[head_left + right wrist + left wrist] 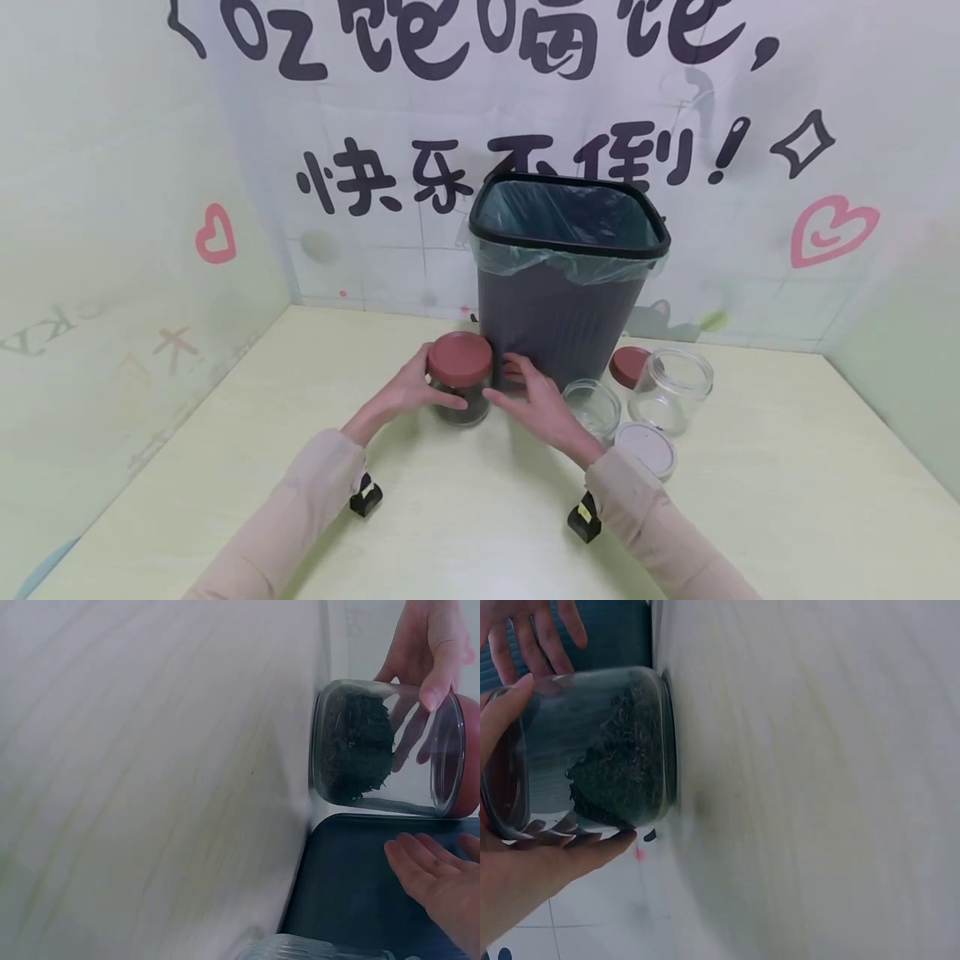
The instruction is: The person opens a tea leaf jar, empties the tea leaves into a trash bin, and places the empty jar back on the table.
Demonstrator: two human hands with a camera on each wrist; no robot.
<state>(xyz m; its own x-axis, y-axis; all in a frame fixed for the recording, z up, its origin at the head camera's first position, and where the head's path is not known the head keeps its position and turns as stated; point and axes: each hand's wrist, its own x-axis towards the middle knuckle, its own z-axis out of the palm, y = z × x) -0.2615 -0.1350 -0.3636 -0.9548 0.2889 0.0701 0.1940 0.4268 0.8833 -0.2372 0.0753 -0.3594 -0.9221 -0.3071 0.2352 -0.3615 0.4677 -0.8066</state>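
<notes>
"Head view first: holding anything?"

"Yes. Gripping a glass jar (607, 750) in the left hand (411, 388), thumb across the near side, fingers round the other. Nothing gripped in the right hand (546, 410): loosely spread just beside the jar, palm side towards it, perhaps touching with the thumb, hard to tell."

"How far along, then?"

"Apparently done with closing this one: capped with a red lid (460, 360), partly filled with dark, shredded stuff (356, 746). Not yet let go. Standing upright at the tabletop (465, 500); impossible to say whether touching or just above."

"And posed how?"

"Reaching forward from both sides, with sleeves (296, 500) slanting inward towards the jar."

"Farther out?"

"Just beside the jar, a lined bin (558, 325). At the bin's right, a shorter jar (594, 408) and a taller jar (672, 392), both uncapped, so perhaps the part left. Near those, a loose lid (628, 367), also red, and a pale lid (647, 450). Behind everything, a printed wall (390, 271)."
</notes>
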